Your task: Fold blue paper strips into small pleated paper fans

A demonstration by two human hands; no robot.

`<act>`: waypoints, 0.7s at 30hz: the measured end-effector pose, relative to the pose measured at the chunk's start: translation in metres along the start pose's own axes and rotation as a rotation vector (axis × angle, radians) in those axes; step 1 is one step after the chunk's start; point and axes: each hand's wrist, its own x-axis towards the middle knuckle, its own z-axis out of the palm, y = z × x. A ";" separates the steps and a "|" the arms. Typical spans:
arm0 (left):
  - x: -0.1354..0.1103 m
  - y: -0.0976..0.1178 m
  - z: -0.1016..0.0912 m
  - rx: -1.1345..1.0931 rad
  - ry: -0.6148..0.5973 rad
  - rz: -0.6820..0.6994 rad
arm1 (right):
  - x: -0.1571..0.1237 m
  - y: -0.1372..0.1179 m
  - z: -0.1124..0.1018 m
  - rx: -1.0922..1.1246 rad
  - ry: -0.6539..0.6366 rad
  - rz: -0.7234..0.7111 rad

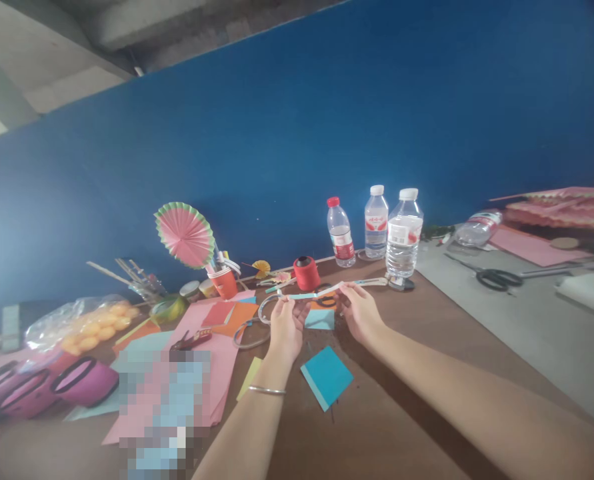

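My left hand (287, 328) pinches one end of a thin white and light-blue strip (303, 296). The other end is between the fingers of my right hand (361, 310), so the strip stretches roughly level above the table. I cannot make out whether it is paper or tape. Below my hands lies a teal square of paper (331, 377) with a lighter edge. A light-blue paper piece (319, 321) lies just under the strip, with black scissor handles (327, 301) partly showing behind it. Just beyond the strip stands a red spool of thread (307, 273).
Three plastic bottles (404, 233) stand by the blue wall. At left are pink paper sheets (221, 373), a red cup (223, 283) with a pleated paper fan (185, 235), and purple tape rolls (84, 381). Black-handled scissors (497, 279) lie on the grey surface at right.
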 end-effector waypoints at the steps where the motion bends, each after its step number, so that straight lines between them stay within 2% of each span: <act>1: 0.000 0.001 0.001 -0.012 -0.004 -0.002 | 0.000 -0.001 0.000 0.019 -0.001 0.007; 8: -0.004 0.001 0.003 0.101 -0.059 0.006 | -0.003 -0.003 0.003 0.046 -0.015 0.021; 16: -0.009 0.007 0.002 0.593 -0.117 0.192 | -0.005 -0.002 0.005 -0.076 -0.100 -0.020; 21: -0.012 0.010 0.005 0.766 -0.203 0.246 | -0.007 0.001 0.003 -0.162 -0.208 -0.050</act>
